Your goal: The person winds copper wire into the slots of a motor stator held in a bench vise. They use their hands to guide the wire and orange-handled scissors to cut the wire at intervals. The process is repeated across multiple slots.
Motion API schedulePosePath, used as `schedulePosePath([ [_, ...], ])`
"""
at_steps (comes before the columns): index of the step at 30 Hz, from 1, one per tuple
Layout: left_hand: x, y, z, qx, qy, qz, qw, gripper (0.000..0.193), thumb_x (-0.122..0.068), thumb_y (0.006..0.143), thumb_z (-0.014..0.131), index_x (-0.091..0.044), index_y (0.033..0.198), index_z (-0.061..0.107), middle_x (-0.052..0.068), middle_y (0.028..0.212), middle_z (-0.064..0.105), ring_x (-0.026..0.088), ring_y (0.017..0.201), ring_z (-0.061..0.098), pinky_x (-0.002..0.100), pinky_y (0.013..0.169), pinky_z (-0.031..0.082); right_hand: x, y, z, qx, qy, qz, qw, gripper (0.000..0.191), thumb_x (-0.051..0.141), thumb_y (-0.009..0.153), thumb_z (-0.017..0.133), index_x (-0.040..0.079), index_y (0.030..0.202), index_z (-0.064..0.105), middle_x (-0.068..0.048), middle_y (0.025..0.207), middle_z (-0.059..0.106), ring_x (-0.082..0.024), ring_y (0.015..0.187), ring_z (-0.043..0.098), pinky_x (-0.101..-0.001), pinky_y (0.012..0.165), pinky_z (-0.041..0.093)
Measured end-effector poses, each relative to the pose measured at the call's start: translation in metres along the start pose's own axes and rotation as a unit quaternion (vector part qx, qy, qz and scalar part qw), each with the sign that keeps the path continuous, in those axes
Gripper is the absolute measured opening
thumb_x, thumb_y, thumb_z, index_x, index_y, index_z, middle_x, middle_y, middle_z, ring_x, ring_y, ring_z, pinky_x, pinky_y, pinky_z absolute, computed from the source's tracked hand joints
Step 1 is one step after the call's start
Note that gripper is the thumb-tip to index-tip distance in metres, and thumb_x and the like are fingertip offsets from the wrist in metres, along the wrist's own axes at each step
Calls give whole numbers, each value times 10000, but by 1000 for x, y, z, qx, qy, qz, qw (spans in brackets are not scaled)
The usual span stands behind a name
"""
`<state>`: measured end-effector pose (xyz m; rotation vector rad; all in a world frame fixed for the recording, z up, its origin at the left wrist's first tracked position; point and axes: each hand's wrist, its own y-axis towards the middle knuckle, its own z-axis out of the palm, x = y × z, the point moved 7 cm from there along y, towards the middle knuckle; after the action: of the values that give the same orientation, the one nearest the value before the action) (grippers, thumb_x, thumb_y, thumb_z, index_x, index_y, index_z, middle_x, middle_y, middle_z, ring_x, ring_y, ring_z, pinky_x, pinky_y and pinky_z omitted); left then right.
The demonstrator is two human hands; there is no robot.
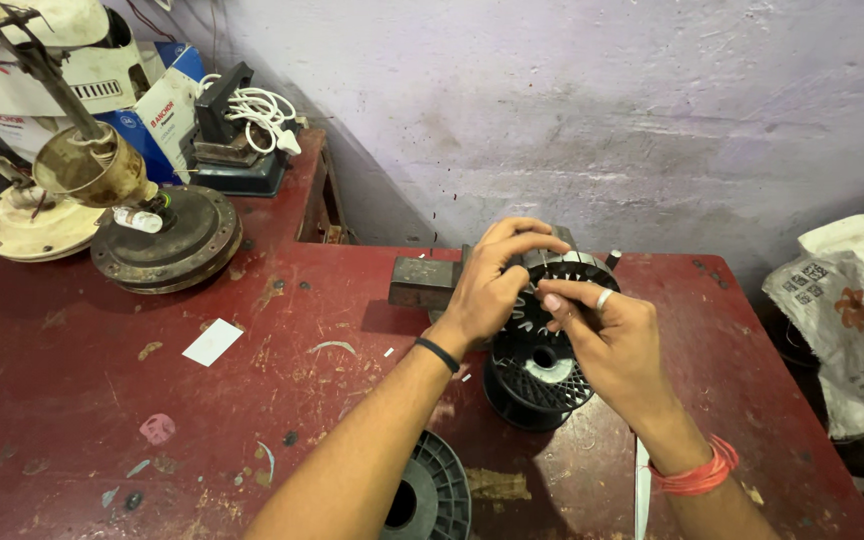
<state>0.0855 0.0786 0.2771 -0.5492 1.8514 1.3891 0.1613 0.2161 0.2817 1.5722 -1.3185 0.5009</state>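
Gripping slotted stator (552,268), left hand (492,285), right hand (607,335) (table edge (752,330) near)

A pale lilac plastered wall (592,110) fills the far side of the view, scuffed and stained, with darker smudges low down where it meets the furniture. In front of it stands a red painted worktop (82,400), its surface chipped, scratched and flecked with paint spots and scraps of paper. A second, narrower red table (297,190) stands behind it at the left, against the wall. To the right of the worktop, a white printed sack (847,320) slumps in a dim corner. The light is soft and even, with faint shadows.
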Motion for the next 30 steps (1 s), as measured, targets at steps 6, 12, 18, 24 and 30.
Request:
schedulePosePath([
  [6,16,-1,-4,-12,15,-19,1000,384,-121,745,454,15,998,707,170,1205,675,327,1208,595,415,1102,442,-1,-2,-1,1,6,25,1000,227,93,944,687,-1,1138,759,-66,913,797,-84,732,706,-227,660,577],
  [12,38,-3,4,-3,9,-28,1000,382,-140,787,453,32,1005,715,159,1198,698,311,1187,588,397,1084,433,8,-18,0,0,-52,-16,998,225,153,973,665,0,1105,766,-91,880,800,-117,698,705,-254,636,563],
  [18,56,-4,7,4,5,-39,999,383,-170,825,448,21,1001,730,139,1189,712,302,1175,593,390,1072,432,18,-41,5,19,-121,-59,991,196,165,971,640,10,984,759,-90,834,752,-165,705,721,-288,632,537],
  [24,52,-4,9,20,19,-56,998,365,-178,803,501,-2,1023,732,129,1162,719,298,1161,597,380,1057,442,21,-63,16,54,-157,-86,982,162,141,920,691,-7,869,733,-94,693,660,-218,601,622,-356,574,484],
  [30,22,-7,10,6,22,-50,999,449,-172,742,692,-63,1178,685,121,1164,700,247,1132,645,363,1036,493,-11,-116,43,158,-114,-88,977,74,68,828,737,4,863,728,-122,733,688,-250,670,691,-371,605,547],
])
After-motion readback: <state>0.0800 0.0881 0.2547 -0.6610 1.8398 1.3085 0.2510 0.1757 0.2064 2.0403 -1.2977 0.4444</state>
